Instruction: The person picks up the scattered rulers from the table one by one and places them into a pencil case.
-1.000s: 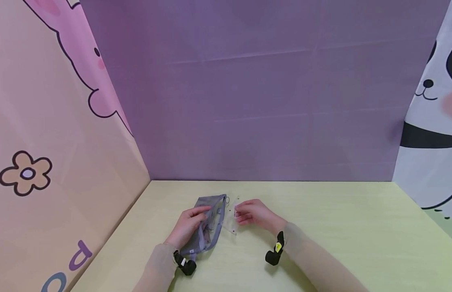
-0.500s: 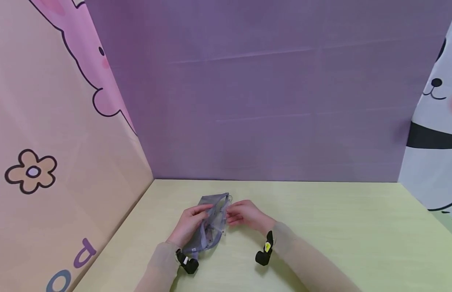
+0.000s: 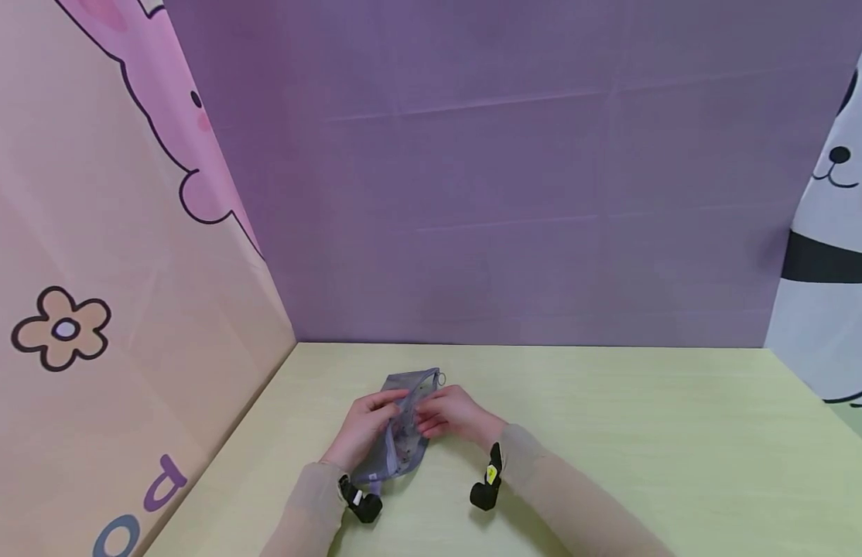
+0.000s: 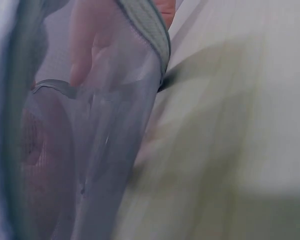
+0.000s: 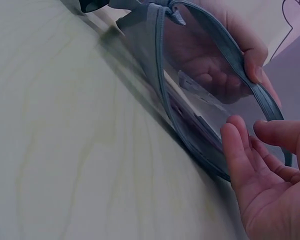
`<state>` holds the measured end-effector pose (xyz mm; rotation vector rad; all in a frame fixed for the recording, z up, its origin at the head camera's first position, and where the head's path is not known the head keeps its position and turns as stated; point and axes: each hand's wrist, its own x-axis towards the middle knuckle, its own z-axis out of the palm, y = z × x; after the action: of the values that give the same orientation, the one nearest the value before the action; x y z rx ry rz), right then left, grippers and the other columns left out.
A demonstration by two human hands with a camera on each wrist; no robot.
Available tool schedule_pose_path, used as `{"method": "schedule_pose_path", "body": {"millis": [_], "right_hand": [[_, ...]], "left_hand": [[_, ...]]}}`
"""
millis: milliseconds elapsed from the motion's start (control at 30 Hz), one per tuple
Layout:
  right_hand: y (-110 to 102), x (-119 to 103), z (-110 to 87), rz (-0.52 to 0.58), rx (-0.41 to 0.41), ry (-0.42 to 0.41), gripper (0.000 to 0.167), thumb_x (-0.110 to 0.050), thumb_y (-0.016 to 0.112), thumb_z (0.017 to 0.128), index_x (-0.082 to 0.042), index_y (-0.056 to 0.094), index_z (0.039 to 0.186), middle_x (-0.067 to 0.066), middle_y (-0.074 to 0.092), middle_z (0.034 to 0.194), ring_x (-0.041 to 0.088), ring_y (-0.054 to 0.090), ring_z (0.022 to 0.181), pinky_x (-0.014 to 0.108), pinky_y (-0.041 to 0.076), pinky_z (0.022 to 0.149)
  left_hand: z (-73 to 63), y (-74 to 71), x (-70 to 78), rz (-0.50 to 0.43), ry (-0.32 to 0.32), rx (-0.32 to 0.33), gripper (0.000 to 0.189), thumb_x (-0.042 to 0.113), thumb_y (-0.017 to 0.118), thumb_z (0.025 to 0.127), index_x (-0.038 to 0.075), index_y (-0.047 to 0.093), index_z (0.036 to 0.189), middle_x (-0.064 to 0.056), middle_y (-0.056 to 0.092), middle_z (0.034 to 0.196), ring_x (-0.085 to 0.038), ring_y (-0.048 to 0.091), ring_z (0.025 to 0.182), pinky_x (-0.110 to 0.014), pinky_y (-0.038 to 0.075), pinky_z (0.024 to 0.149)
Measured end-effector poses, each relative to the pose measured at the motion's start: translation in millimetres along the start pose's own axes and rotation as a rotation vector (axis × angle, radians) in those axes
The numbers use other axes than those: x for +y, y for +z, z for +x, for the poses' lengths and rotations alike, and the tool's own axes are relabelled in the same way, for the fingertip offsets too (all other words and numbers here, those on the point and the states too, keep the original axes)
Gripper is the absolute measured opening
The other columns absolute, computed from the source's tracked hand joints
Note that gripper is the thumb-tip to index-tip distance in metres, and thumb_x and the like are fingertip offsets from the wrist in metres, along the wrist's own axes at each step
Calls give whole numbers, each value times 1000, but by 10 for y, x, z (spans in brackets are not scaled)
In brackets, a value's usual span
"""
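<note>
A grey see-through zip pouch [image 3: 406,381] leans on the table with its mouth spread toward the right. My left hand [image 3: 364,425] grips its rim, thumb over the trim [image 5: 230,50] and the other fingers behind the clear wall. At the mouth is my right hand [image 3: 453,414], its fingers [image 5: 235,145] nearly straight and the thumb apart from them. Inside the pouch lies a thin clear plastic piece [image 5: 190,84] with a pale label, reaching close to the right fingertips. Through the pouch wall in the left wrist view, a straight finger [image 4: 82,60] of a hand shows.
The pale wood-grain table [image 3: 612,433] stretches to the right and behind. A purple cloth backdrop [image 3: 473,193] rises at its far edge. Printed side panels stand left and right. Each wrist carries a black camera strap.
My right hand has moved left, bringing the clear plastic piece from beside the pouch into its mouth. My left hand has kept its grip on the pouch rim, and the view has shifted slightly.
</note>
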<state>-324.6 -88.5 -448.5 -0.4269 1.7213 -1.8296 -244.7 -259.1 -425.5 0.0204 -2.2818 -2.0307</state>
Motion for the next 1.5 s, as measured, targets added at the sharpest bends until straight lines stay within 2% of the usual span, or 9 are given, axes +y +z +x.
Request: {"method": "schedule_pose_path", "body": {"millis": [100, 233, 533, 733, 867, 1067, 1200, 1400, 1500], "right_hand": [[36, 7, 4, -22, 2, 4, 21, -4, 59, 92, 13, 63, 103, 8, 66, 74, 13, 64, 59, 30, 55, 60], [77, 23, 10, -43, 14, 5, 20, -3, 59, 91, 13, 65, 101, 9, 67, 73, 13, 64, 58, 31, 55, 61], [130, 52, 37, -75, 23, 13, 21, 0, 55, 89, 15, 65, 100, 10, 66, 73, 14, 63, 57, 31, 55, 58], [141, 24, 33, -231, 73, -10, 18, -2, 57, 89, 11, 69, 91, 8, 64, 64, 12, 59, 49, 27, 52, 48], [125, 15, 35, -323, 106, -35, 16, -3, 60, 88, 8, 71, 85, 8, 64, 62, 12, 57, 46, 26, 50, 46], [59, -10, 28, -346, 115, -54, 16, -1, 59, 88, 9, 71, 86, 12, 67, 66, 14, 59, 47, 30, 53, 49], [-16, -39, 20, -322, 113, -59, 16, -2, 60, 89, 10, 70, 89, 13, 67, 68, 14, 59, 48, 31, 53, 51], [-213, -103, -86, -364, 126, -60, 19, -9, 63, 91, 8, 70, 95, 9, 67, 71, 14, 60, 53, 33, 54, 54], [-364, -76, -155, -439, 137, -70, 21, -14, 64, 91, 4, 71, 98, 7, 67, 75, 15, 62, 58, 33, 54, 56]], "left_hand": [[71, -1, -120, -16, 0, -3, 32, -2, 54, 89, -4, 66, 119, -13, 60, 122, -19, 50, 97, -29, 42, 78], [94, 14, -159, -34, 2, -9, 33, 0, 55, 89, -2, 66, 121, -13, 60, 123, -19, 52, 98, -29, 43, 80], [77, 59, -149, -60, -5, -14, 33, -1, 55, 90, -1, 67, 121, -11, 60, 125, -18, 51, 103, -29, 41, 84], [79, 76, -166, -65, 1, -19, 33, -1, 55, 90, -1, 66, 121, -12, 60, 126, -17, 52, 104, -28, 42, 85], [79, 81, -163, -53, -5, -24, 34, -1, 55, 89, -1, 66, 121, -12, 61, 125, -17, 53, 99, -27, 44, 81], [25, 84, -48, -49, -26, -51, 36, -3, 54, 88, -6, 64, 123, -14, 62, 118, -16, 53, 89, -26, 44, 73], [-14, 84, 41, -12, -33, -48, 36, -3, 55, 86, -7, 64, 121, -12, 63, 113, -17, 51, 83, -26, 43, 69], [91, 57, -164, 101, -31, -41, 33, 5, 60, 87, 3, 69, 119, -6, 64, 105, -16, 49, 77, -28, 40, 68], [66, 63, -167, 199, -37, -56, 32, 9, 62, 88, 4, 70, 118, -5, 64, 102, -16, 48, 76, -30, 38, 68]]}}
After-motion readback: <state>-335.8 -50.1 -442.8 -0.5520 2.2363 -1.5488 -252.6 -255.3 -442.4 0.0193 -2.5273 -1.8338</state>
